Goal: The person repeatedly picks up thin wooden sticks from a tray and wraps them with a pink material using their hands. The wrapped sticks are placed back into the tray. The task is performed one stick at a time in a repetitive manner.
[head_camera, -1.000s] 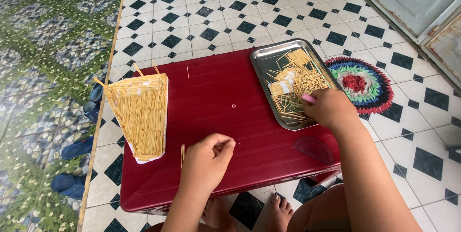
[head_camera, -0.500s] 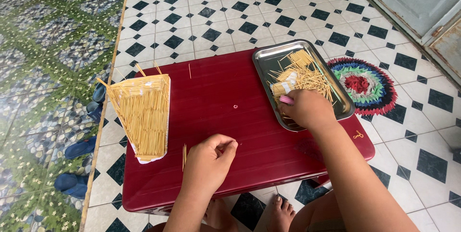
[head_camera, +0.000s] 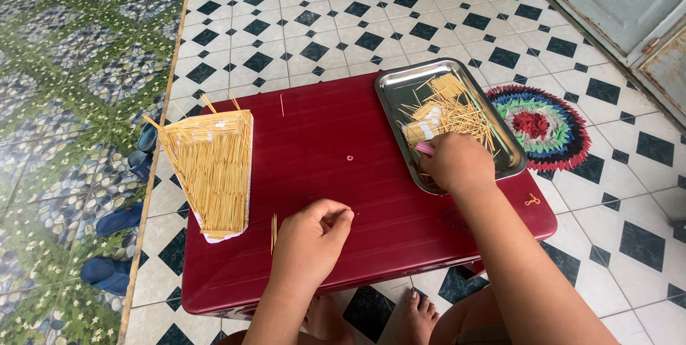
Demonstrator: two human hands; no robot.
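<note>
Seen from above, a person sits on a black-and-white tiled floor at a low, dark red plastic table (head_camera: 357,173), bare toes showing beneath its near edge. The right hand (head_camera: 457,163) reaches over the near corner of a rectangular stainless-steel tray (head_camera: 400,84) at the table's right side, where a loose heap of thin, pale yellow sticks (head_camera: 457,109) lies; the tray's raised rim appears to keep the sticks from scattering. That hand is knuckles up, its fingers curled down into the heap, with a pink nail showing; whether they have closed on any sticks cannot be told, as the back of the hand hides them. The left hand (head_camera: 311,238) rests on the table near its front edge, wrist bent, fingers loosely curled toward the thumb and seemingly holding nothing. Just left of it lies a small bundle of sticks (head_camera: 274,231). Farther left, a white tapered holder (head_camera: 214,170) carries many sticks laid neatly side by side. A round, multicoloured crocheted mat (head_camera: 547,127) lies on the floor to the right of the table.
</note>
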